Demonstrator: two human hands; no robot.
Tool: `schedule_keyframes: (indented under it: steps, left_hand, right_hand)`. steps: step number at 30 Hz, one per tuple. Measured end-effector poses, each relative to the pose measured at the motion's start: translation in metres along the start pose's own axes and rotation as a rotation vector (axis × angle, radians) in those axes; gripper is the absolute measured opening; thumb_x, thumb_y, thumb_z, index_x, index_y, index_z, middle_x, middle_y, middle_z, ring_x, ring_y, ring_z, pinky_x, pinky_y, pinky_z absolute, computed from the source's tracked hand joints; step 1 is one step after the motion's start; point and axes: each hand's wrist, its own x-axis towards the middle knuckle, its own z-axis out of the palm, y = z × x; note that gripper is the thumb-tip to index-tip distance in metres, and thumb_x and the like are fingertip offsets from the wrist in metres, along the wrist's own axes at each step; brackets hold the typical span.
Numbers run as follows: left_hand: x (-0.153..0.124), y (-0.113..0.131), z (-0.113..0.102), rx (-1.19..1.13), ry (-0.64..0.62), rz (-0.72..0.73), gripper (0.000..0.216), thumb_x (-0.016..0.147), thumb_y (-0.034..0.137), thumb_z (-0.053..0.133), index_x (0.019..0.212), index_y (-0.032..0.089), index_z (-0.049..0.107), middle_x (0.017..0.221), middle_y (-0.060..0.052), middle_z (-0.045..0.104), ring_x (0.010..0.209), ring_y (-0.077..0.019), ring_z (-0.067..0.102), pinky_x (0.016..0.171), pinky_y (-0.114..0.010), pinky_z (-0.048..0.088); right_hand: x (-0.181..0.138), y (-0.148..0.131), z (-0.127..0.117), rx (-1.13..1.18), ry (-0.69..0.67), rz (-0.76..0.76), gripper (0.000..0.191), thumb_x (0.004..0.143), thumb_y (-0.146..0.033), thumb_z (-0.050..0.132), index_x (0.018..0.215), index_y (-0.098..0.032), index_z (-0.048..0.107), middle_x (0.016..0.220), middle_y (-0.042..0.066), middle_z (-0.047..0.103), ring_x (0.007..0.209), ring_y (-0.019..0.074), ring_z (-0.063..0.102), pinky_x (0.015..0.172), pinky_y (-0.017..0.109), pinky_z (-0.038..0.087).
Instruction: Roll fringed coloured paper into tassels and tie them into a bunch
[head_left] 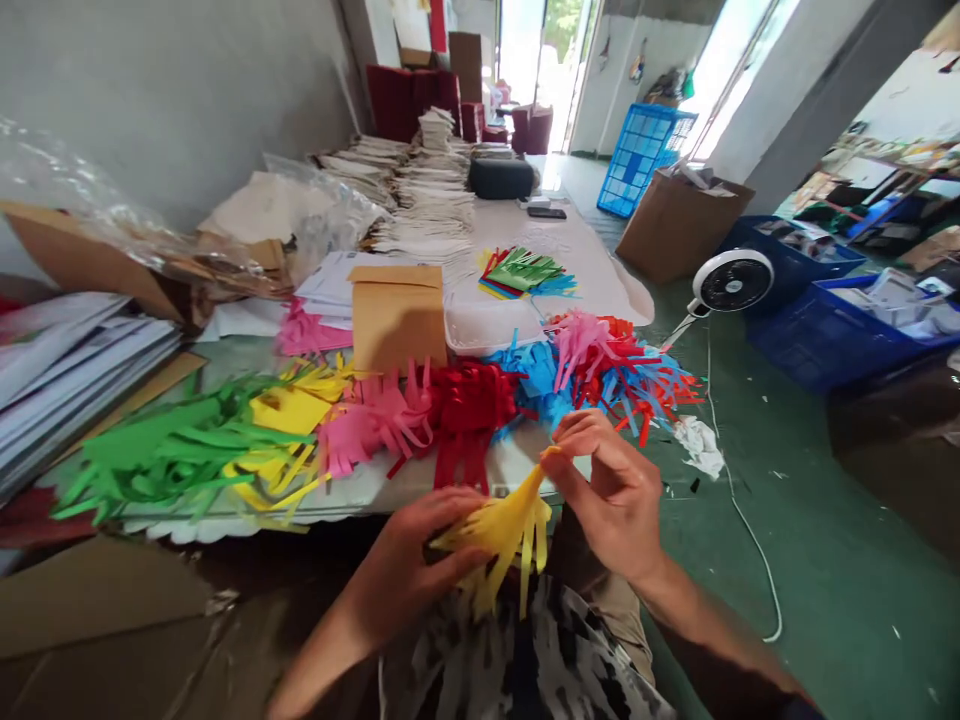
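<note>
A yellow paper tassel (pixel 514 522) hangs between my hands above my lap, its cut strips drooping down. My right hand (pixel 611 490) pinches the gathered, twisted top end between thumb and fingers. Lower down, my left hand (pixel 431 545) is closed around the fringed part. On the table edge just beyond lie fringed paper bundles: green (pixel 180 440), yellow (pixel 292 405), pink (pixel 375 420), dark red (pixel 472 400) and blue (pixel 529 365). A mixed pile of red and blue strips (pixel 637 375) lies at the table's right corner, with a pink bundle (pixel 581 345) on top.
A brown envelope (pixel 397 310) and a white tray (pixel 491 330) are behind the bundles. Farther back are fanned coloured strips (pixel 525 270), paper stacks (pixel 427 190) and a phone (pixel 546 213). A white fan (pixel 731 280) and blue bins (pixel 855 335) stand to the right.
</note>
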Motion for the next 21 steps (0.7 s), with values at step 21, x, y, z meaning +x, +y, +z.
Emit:
schedule_keyframes:
  steps: [21]
  left_hand:
    - [0.002, -0.021, 0.021, -0.605, 0.332, -0.201, 0.031, 0.091, 0.048, 0.078, 0.090, 0.017, 0.076, 0.079, -0.004, 0.076, 0.071, -0.0141, 0.067, 0.067, -0.022, 0.053]
  right_hand:
    - [0.161, 0.140, 0.064, -0.964, -0.479, 0.205, 0.032, 0.105, -0.033, 0.054, 0.121, -0.021, 0.078, 0.128, 0.011, 0.076, 0.124, 0.0293, 0.066, 0.109, 0.042, 0.045]
